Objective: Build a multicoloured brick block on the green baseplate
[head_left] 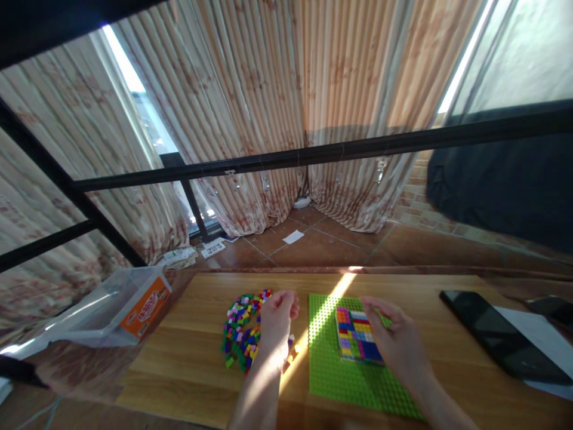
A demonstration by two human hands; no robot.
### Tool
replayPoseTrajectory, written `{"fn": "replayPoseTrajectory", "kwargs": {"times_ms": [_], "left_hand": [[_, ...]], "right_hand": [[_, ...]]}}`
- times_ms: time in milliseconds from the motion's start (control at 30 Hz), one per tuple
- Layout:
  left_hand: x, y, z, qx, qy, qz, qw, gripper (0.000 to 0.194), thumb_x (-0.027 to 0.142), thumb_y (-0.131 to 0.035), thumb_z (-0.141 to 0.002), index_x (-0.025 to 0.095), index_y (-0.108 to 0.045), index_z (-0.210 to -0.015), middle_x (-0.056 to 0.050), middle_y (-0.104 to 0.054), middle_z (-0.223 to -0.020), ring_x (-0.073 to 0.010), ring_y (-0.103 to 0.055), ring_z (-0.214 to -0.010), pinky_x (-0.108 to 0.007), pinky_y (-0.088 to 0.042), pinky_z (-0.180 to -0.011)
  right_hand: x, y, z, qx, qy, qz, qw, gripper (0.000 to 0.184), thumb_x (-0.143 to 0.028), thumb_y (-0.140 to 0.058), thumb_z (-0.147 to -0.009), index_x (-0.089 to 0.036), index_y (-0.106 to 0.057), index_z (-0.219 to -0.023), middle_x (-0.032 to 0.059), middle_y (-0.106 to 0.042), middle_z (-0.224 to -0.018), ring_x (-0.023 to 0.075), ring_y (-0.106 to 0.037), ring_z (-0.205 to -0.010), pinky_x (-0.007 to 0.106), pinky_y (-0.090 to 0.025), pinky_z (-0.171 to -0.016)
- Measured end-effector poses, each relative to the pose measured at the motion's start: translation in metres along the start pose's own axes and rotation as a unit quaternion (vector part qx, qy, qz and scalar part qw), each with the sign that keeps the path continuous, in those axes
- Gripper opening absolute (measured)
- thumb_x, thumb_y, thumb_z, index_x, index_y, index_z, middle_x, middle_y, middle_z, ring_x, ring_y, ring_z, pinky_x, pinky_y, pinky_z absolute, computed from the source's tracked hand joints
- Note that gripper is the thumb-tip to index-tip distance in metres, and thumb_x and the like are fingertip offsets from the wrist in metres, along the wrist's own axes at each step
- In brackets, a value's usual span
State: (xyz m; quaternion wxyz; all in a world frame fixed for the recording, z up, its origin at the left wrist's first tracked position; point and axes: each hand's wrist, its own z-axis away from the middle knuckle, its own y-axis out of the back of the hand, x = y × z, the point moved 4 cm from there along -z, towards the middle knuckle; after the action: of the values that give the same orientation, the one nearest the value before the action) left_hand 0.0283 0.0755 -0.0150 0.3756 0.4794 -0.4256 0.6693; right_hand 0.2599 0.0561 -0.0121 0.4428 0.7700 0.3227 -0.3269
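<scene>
My left hand (276, 316) is closed with curled fingers at the right side of a pile of small coloured toy bricks (242, 325). Whatever its fingers may hold is hidden. Over a green studded baseplate (324, 364) is my right hand (400, 337), its thumb and fingers bent together. I cannot make out anything between them. Next to these fingers, and partly covered by the hand, lies a block of multicoloured bricks (353, 337) on the baseplate, fitted closely in rows.
A dark tablet-like device (501, 334) lies on white paper (537, 340) at the right of the wooden table (179, 352). A clear plastic bin (107, 310) with an orange label stands beyond the left edge. A black metal bar (322, 154) crosses in front of the curtains.
</scene>
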Motion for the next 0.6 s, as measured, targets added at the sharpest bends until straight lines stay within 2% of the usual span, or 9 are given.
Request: {"fn": "replayPoseTrajectory", "kwargs": {"times_ms": [100,233,333,400,500,600], "left_hand": [[0.013,0.020,-0.005,0.026,-0.017,0.049,0.998,0.032,0.040,-0.075,-0.057,0.013,-0.066,-0.072,-0.002,-0.064,-0.065,-0.0080,-0.055,-0.055,-0.019,-0.042,-0.055],[0.019,0.034,-0.009,0.042,-0.025,0.071,0.996,0.029,0.039,-0.075,-0.057,0.014,-0.065,-0.069,0.000,-0.063,-0.066,-0.0068,-0.054,-0.057,-0.019,-0.043,-0.059],[0.019,0.038,-0.009,0.044,-0.026,0.076,0.996,0.030,0.039,-0.075,-0.058,0.014,-0.066,-0.070,0.000,-0.064,-0.067,-0.0068,-0.054,-0.057,-0.019,-0.043,-0.060],[0.021,0.040,-0.009,0.046,-0.027,0.077,0.996,0.031,0.039,-0.075,-0.058,0.014,-0.066,-0.072,0.000,-0.064,-0.068,-0.0067,-0.054,-0.058,-0.019,-0.043,-0.059],[0.023,0.043,-0.007,0.045,-0.027,0.081,0.995,0.032,0.039,-0.076,-0.057,0.013,-0.067,-0.072,0.000,-0.063,-0.067,-0.0064,-0.053,-0.057,-0.018,-0.042,-0.058],[0.024,0.043,-0.005,0.038,-0.023,0.087,0.995,0.032,0.039,-0.077,-0.057,0.013,-0.066,-0.072,0.000,-0.063,-0.066,-0.0063,-0.053,-0.058,-0.018,-0.042,-0.059]], "right_hand": [[-0.029,-0.010,0.014,-0.027,0.106,0.003,0.994,0.023,-0.035,-0.048,-0.089,-0.022,-0.066,-0.093,0.0067,-0.069,-0.095,0.0233,-0.060,-0.094,0.040,-0.047,-0.085],[-0.059,-0.039,0.040,-0.139,0.211,0.004,0.967,0.018,-0.022,-0.048,-0.090,-0.023,-0.064,-0.098,0.0047,-0.068,-0.095,0.0214,-0.059,-0.094,0.040,-0.046,-0.087],[-0.065,-0.059,0.056,-0.210,0.222,0.022,0.952,0.021,-0.015,-0.046,-0.090,-0.022,-0.064,-0.098,0.0053,-0.067,-0.096,0.0208,-0.059,-0.092,0.037,-0.048,-0.082],[-0.064,-0.069,0.061,-0.234,0.211,0.038,0.948,0.023,-0.012,-0.045,-0.090,-0.021,-0.065,-0.096,0.0059,-0.067,-0.096,0.0208,-0.060,-0.091,0.036,-0.049,-0.078],[-0.060,-0.081,0.066,-0.258,0.200,0.064,0.943,0.025,-0.010,-0.044,-0.089,-0.021,-0.065,-0.097,0.0058,-0.067,-0.094,0.0199,-0.061,-0.088,0.034,-0.050,-0.077],[-0.058,-0.090,0.070,-0.250,0.211,0.096,0.940,0.024,-0.010,-0.045,-0.088,-0.019,-0.065,-0.098,0.0065,-0.067,-0.094,0.0202,-0.061,-0.087,0.034,-0.050,-0.077]]}}
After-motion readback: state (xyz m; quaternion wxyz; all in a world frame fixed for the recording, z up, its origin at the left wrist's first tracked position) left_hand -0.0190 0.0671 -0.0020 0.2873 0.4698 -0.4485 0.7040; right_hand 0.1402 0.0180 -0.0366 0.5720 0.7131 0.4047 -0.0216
